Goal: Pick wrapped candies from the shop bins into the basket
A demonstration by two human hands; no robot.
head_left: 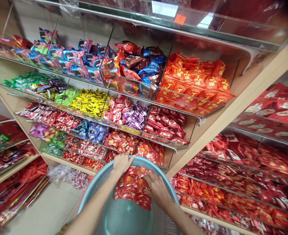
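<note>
Two hands meet at a teal basin held up beside the shelf. The left hand stretches to the basin's far rim, its grip curled over that edge, likely steadying it. The right hand rests inside the basin, wrist bent, grip open and flat on the red packets, seemingly pinning them.

The basin and both forearms run off the edge at 6 o'clock. The left hand hides its fingertips past the basin's 12 o'clock rim. The right hand buries its fingertips among red packets, so neither grip can be told. The sweets at 3 o'clock are blurred, their print unreadable.
</note>
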